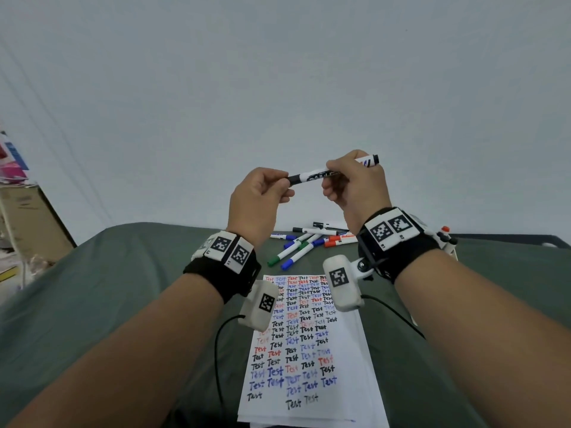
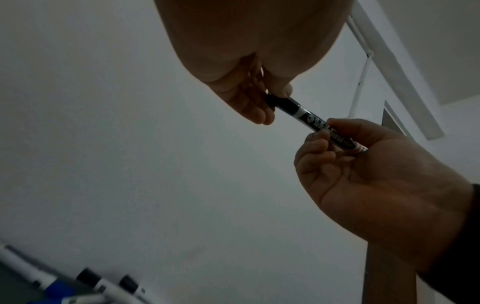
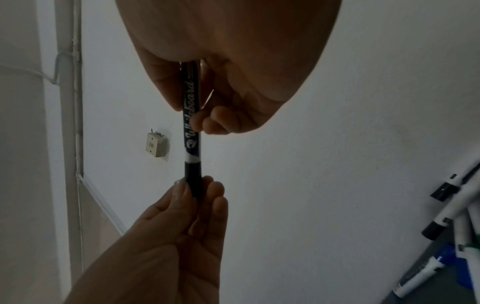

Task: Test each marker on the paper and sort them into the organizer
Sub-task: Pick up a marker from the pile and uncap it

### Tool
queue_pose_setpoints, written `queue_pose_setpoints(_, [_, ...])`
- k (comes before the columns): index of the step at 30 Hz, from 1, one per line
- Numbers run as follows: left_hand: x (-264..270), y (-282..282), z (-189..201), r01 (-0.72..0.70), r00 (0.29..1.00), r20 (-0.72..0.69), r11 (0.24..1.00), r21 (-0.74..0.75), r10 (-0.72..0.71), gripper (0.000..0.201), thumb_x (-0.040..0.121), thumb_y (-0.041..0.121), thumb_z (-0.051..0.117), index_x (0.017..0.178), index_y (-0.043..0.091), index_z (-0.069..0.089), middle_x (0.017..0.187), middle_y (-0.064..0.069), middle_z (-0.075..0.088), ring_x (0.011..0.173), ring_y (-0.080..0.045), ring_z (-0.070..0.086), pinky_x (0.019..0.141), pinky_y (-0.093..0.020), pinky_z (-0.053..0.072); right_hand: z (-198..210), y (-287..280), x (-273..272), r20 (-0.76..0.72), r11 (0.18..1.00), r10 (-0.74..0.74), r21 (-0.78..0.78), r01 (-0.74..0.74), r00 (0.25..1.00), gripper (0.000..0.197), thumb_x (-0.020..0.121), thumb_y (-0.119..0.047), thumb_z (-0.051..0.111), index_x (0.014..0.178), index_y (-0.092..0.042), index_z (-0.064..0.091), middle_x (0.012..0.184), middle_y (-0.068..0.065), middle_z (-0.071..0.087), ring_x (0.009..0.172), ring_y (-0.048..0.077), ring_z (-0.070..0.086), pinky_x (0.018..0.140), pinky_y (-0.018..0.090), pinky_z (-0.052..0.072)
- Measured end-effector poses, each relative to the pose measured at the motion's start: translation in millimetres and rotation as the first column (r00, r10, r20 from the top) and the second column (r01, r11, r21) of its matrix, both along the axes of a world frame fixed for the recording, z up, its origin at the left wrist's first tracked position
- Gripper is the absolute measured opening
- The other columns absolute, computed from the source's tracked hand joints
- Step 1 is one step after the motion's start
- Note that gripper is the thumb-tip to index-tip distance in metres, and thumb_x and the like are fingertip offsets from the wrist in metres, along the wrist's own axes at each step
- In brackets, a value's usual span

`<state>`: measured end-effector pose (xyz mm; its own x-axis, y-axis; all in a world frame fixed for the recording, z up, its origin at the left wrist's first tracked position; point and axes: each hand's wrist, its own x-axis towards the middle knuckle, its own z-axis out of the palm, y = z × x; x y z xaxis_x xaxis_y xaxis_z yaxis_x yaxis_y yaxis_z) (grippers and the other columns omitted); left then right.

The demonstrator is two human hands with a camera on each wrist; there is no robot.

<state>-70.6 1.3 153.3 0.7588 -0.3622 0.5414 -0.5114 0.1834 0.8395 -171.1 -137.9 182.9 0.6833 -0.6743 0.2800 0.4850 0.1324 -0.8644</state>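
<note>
left hand [image 1: 256, 200]: raised above the table, at 9 o'clock of the marker – your thumb and fingertips pinch the black cap end; the rest of the fingers are curled in toward the palm.
right hand [image 1: 355, 180]: at 3 o'clock of the left one, a bit higher. your thumb and fingers are curled round the barrel, gripping it near mid-length.
black marker [image 1: 312, 175]: held in the air between both hands, roughly level, w/ the tail end tilted up toward 2 o'clock. white barrel, black band w/ "whiteboard" lettering, black cap [image 3: 193, 174] on. the seam between cap and barrel looks closed in the right wrist view.
marker pile [image 1: 304, 242]: loose heap on the cloth at 6 o'clock below your hands, just past the far edge of the paper – blue, green, red/orange and black caps, crossing each other at odd angles.
paper [image 1: 346, 359]: white sheet stack lying flat at 6 o'clock, between your forearms, covered in rows of "test" in black, blue and red; lower right part bare.
table [image 1: 123, 288]: draped in grey-green cloth.
wrist rigs: black straps w/ tag blocks on both wrists, white cam pods hanging under them, cables trailing toward you.
organizer: can't tell – only marker ends w/ a red cap poke out behind your right wrist at 3 o'clock.
</note>
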Motion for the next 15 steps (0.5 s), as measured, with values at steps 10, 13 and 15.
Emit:
queue_pose_setpoints(10, [15, 2, 76, 0.005, 0.978, 0.208, 1.0, 0.013, -0.008, 0.018, 0.102, 0.004, 0.043, 0.092, 0.018, 0.05, 0.085, -0.006, 0.068, 0.066, -0.014, 0.063, 0.067, -0.031, 0.056, 29, 19, 19, 0.263, 0.966, 0.139, 0.174, -0.189, 0.955, 0.026, 0.093, -0.003, 0.067, 0.076, -0.012, 0.05, 0.063, 0.014, 0.063, 0.055, 0.023, 0.059, 0.054, 0.028, 0.046])
queue_pose_setpoints(13, [17, 5, 87, 0.024, 0.97, 0.239, 0.999, 0.037, -0.033, 0.018, 0.101, 0.005, 0.044, 0.091, 0.018, 0.05, 0.087, -0.009, 0.068, 0.068, -0.016, 0.064, 0.069, -0.033, 0.057, 28, 20, 21, 0.285, 0.964, 0.153, 0.169, -0.206, 0.946, 0.022, 0.093, -0.005, 0.068, 0.08, -0.012, 0.052, 0.067, 0.015, 0.065, 0.057, 0.023, 0.061, 0.053, 0.026, 0.049])
queue_pose_setpoints(15, [16, 3, 86, 0.054, 0.968, 0.243, 0.997, 0.056, -0.066, 0.017, 0.101, 0.006, 0.046, 0.091, 0.019, 0.052, 0.088, -0.009, 0.07, 0.07, -0.017, 0.066, 0.07, -0.033, 0.058, 27, 15, 18, 0.282, 0.968, 0.139, 0.163, -0.19, 0.949, 0.02, 0.093, -0.006, 0.068, 0.081, -0.011, 0.053, 0.068, 0.014, 0.065, 0.058, 0.022, 0.06, 0.054, 0.026, 0.049])
